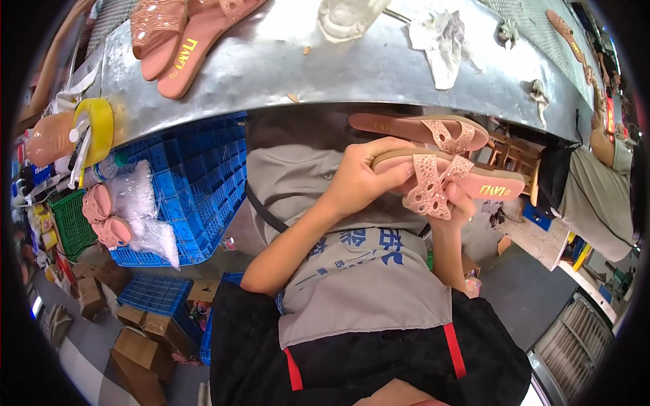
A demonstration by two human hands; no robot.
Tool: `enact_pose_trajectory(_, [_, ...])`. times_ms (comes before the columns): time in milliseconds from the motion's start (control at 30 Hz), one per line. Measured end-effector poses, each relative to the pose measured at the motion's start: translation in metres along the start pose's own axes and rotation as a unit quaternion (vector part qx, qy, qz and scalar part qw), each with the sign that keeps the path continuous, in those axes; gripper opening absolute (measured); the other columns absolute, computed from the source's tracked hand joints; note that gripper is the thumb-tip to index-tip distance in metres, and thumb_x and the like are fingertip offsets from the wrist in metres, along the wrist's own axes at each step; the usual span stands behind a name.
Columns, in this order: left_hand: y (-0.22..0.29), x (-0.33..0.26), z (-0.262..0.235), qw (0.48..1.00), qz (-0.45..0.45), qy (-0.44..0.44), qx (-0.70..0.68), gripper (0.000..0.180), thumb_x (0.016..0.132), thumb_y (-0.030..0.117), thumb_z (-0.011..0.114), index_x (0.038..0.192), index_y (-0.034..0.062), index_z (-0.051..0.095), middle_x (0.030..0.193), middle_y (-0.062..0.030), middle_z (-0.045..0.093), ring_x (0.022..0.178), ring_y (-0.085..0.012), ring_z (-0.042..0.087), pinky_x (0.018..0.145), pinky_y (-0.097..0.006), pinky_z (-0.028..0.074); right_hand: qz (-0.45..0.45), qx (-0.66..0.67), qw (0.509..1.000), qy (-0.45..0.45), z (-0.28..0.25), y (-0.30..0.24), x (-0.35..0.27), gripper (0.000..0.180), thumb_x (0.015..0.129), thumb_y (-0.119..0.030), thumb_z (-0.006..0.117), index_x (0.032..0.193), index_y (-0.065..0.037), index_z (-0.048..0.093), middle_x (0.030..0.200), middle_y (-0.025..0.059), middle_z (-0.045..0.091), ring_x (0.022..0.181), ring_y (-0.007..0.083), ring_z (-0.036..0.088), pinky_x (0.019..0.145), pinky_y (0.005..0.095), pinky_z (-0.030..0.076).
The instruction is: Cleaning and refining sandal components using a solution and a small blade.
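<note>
A pink slide sandal [497, 185] with a cut-out, glittery strap is held between my two hands above my apron. My left hand [365, 174] is closed round its toe end, thumb on the insole. The fingers of my right hand [455, 208] grip the sandal by the strap and near edge; part of them is hidden. Just beyond it, a second pink sandal [399, 124] of the same kind lies near the table edge, its toe pointing left. Whether my left fingers touch that one, I cannot tell.
Ahead is a metal-topped table [257, 78] bearing a pair of pink sandals [186, 61], a crumpled white cloth [443, 40] and scraps. Left stand a yellow tape roll [101, 132] and a blue crate [186, 183]. Cardboard boxes [142, 352] are lower left. Another person [599, 199] is at right.
</note>
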State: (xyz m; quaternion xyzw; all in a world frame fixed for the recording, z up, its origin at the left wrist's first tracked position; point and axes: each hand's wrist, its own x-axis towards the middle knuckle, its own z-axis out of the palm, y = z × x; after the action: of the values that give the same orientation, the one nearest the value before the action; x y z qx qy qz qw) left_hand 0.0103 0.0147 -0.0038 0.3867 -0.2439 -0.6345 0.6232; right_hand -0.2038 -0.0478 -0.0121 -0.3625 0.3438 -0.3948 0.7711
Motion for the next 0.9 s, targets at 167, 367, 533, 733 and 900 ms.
enact_pose_trajectory(167, [0.007, -0.025, -0.010, 0.980, 0.059, 0.014, 0.189, 0.029, 0.083, 0.011, 0.068, 0.108, -0.0045, 0.071, 0.099, -0.0110, 0.075, 0.089, -0.0147, 0.070, 0.080, -0.029, 0.055, 0.116, -0.010, 0.993, -0.020, 0.022, -0.002, -0.017, 0.070, 0.075, -0.033, 0.074, 0.121, 0.018, 0.061, 0.099, 0.0217, 0.071, 0.083, 0.0270, 0.069, 0.072, 0.0312, 0.055])
enact_pose_trajectory(367, [-0.001, -0.033, -0.018, 0.961, 0.113, -0.016, 0.254, 0.029, 0.085, 0.014, 0.065, 0.104, -0.0069, 0.070, 0.097, -0.0156, 0.075, 0.086, -0.0201, 0.071, 0.078, -0.031, 0.055, -0.009, -0.162, 0.983, -0.087, -0.001, 0.014, -0.027, 0.064, 0.071, -0.036, 0.079, 0.110, 0.013, 0.067, 0.105, 0.0172, 0.068, 0.102, 0.0266, 0.063, 0.087, 0.0384, 0.049])
enact_pose_trajectory(533, [-0.005, -0.049, -0.023, 0.985, 0.044, 0.062, 0.155, 0.029, 0.090, 0.017, 0.065, 0.104, -0.0072, 0.069, 0.096, -0.0136, 0.073, 0.085, -0.0176, 0.068, 0.078, -0.030, 0.053, 0.016, 0.187, 0.982, 0.020, 0.014, -0.003, -0.037, 0.062, 0.080, -0.028, 0.075, 0.132, -0.003, 0.052, 0.117, 0.0158, 0.060, 0.113, 0.0307, 0.057, 0.103, 0.0466, 0.045])
enact_pose_trajectory(733, [-0.011, -0.063, -0.033, 0.987, -0.015, 0.059, 0.148, 0.027, 0.092, 0.017, 0.065, 0.105, -0.0070, 0.069, 0.094, -0.0121, 0.071, 0.085, -0.0154, 0.066, 0.077, -0.028, 0.052, 0.034, -0.269, 0.960, 0.071, -0.014, -0.063, -0.055, 0.046, 0.080, -0.009, 0.074, 0.124, -0.005, 0.060, 0.106, 0.0116, 0.065, 0.098, 0.0287, 0.065, 0.088, 0.0400, 0.054])
enact_pose_trajectory(900, [-0.010, -0.073, -0.041, 0.991, -0.054, 0.077, 0.095, 0.029, 0.093, 0.020, 0.066, 0.104, -0.0067, 0.069, 0.090, -0.0106, 0.069, 0.081, -0.0140, 0.064, 0.073, -0.029, 0.052, -0.001, -0.603, 0.792, -0.094, 0.032, -0.090, -0.030, 0.024, 0.075, -0.009, 0.078, 0.096, -0.003, 0.069, 0.089, 0.0113, 0.065, 0.086, 0.0254, 0.066, 0.074, 0.0356, 0.052])
